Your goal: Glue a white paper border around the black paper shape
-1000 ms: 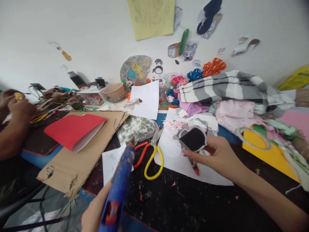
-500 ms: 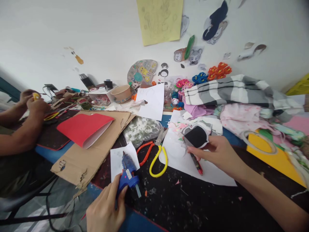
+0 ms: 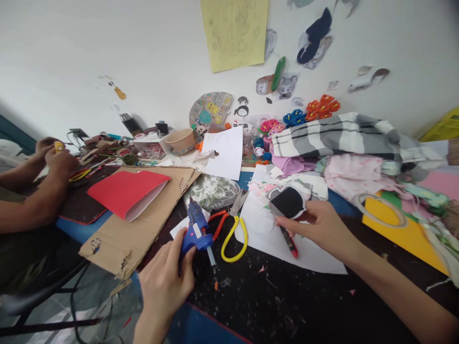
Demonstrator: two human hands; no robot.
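Cluttered dark work mat (image 3: 287,306) | On my remote feed, left hand (image 3: 165,276) curls its fingers around a blue glue gun (image 3: 196,231) beside yellow-and-orange scissors (image 3: 235,211) | Right hand (image 3: 324,227) pinches a black cutout (image 3: 289,202) over white paper (image 3: 315,260).

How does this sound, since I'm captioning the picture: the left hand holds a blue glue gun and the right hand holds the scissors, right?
Not quite: in the head view, the right hand holds a black cutout; the scissors lie between the hands. The left hand does hold a blue glue gun.
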